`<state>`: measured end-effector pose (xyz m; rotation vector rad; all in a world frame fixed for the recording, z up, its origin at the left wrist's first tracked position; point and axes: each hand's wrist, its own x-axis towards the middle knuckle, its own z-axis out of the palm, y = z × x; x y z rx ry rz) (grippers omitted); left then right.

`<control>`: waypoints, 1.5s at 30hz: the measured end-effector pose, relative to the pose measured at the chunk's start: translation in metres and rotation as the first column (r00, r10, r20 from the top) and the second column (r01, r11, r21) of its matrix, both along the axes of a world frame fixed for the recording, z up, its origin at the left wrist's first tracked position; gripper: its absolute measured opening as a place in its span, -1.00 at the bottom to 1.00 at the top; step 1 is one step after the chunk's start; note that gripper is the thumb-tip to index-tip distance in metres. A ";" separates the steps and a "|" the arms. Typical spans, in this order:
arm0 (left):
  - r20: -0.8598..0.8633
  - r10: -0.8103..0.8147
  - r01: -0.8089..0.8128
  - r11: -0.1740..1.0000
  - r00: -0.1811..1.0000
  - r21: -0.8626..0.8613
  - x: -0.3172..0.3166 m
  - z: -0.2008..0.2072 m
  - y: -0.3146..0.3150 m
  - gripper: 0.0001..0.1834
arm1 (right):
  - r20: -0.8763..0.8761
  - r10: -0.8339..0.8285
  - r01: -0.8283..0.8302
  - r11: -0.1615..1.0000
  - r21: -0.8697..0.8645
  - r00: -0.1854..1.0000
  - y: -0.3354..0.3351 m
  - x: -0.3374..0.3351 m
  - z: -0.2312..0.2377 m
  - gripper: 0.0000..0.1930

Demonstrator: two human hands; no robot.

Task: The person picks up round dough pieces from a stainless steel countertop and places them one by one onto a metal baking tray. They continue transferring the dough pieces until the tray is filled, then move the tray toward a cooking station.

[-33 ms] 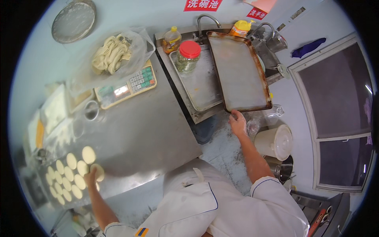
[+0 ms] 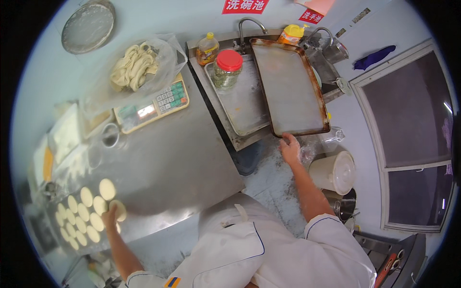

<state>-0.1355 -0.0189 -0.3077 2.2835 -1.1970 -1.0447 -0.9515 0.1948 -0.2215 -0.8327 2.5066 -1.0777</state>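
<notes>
Pale flat dough rounds (image 2: 83,211) lie in rows on the steel table (image 2: 168,158) at the left. At the near right end of these rows, my left hand (image 2: 110,216) is closed on the edge of one dough round (image 2: 118,210); its fingertips are partly hidden. A large rectangular baking tray (image 2: 291,86) with a brown, stained rim slants across the sink area. My right hand (image 2: 289,150) has its fingers at the tray's near edge, close to the left corner, and grips the rim there. Flour whitens that hand.
A second tray (image 2: 245,115) carries a red-lidded jar (image 2: 228,69). Behind the table's working area stand a scale (image 2: 153,106), a plastic bag of dough strips (image 2: 134,67) and a metal cup (image 2: 110,136). A lidded white bucket (image 2: 336,173) is on the floor at right.
</notes>
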 end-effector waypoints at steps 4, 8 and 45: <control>0.034 -0.013 0.012 0.999 0.999 0.046 0.013 -0.011 -0.003 -0.41 | 0.093 -0.090 0.097 0.992 -0.077 0.992 0.000 -0.051 -0.002 -0.68; 0.144 -0.039 0.043 0.999 0.989 -0.026 0.025 -0.015 -0.001 -0.35 | 0.088 -0.154 0.161 0.984 -0.077 0.984 -0.005 -0.121 0.006 -0.68; 0.623 0.011 0.104 0.984 0.782 -0.147 -0.245 0.025 0.337 -0.56 | -0.242 0.481 -0.289 0.783 0.551 0.842 -0.086 -0.320 -0.012 -0.79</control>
